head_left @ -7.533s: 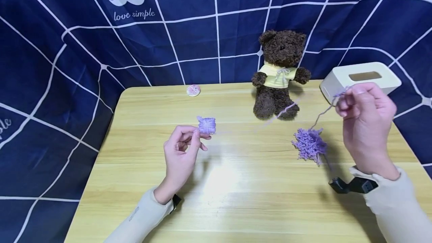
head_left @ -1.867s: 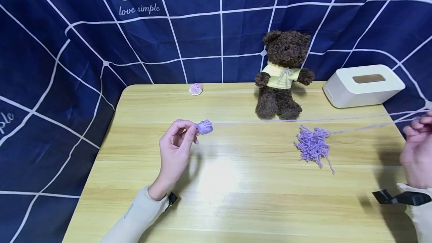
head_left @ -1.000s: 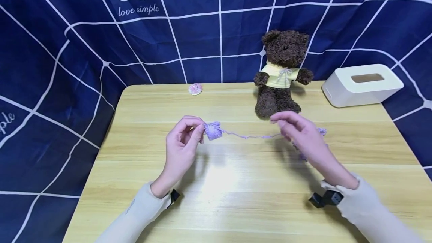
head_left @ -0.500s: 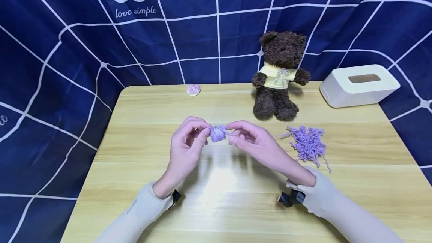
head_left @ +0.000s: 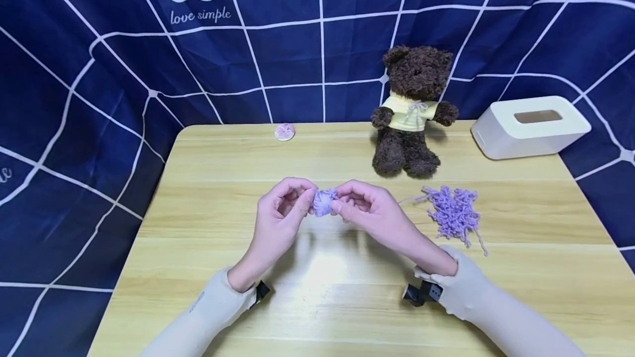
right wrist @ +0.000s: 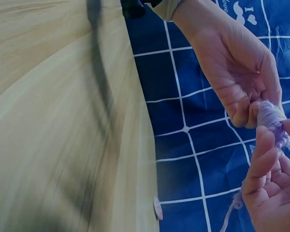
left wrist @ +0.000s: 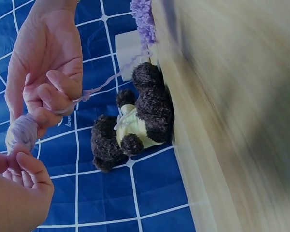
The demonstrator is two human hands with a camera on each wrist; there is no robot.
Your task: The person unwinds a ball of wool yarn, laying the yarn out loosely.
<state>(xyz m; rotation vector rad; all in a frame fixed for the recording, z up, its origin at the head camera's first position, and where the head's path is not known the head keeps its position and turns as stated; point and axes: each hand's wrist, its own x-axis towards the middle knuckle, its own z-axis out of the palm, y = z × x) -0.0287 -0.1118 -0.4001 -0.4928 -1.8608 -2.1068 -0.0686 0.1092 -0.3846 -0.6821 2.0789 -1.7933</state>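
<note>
A small wound bundle of purple yarn [head_left: 323, 202] is held above the table between both hands. My left hand [head_left: 280, 214] pinches its left side with thumb and fingers; my right hand [head_left: 372, 211] pinches its right side. In the left wrist view the bundle [left wrist: 22, 132] sits between the fingertips, and a strand [left wrist: 108, 79] runs from my right hand [left wrist: 48, 63] toward the loose yarn. The right wrist view shows the bundle [right wrist: 270, 116] partly covered by fingers. A loose purple yarn pile [head_left: 453, 212] lies on the table, right of my right hand.
A brown teddy bear [head_left: 409, 112] in a yellow top sits at the table's back. Right of it stands a white tissue box [head_left: 531, 128]. A round pink-and-white item [head_left: 285, 131] lies near the back edge of the wooden table [head_left: 223, 158]. Dark blue grid-patterned cloth [head_left: 278, 59] hangs behind.
My right hand has come in from the far right, where it held stretched yarn, and now pinches the bundle. The left hand has kept its pinch, and the bundle has shifted slightly nearer and rightward.
</note>
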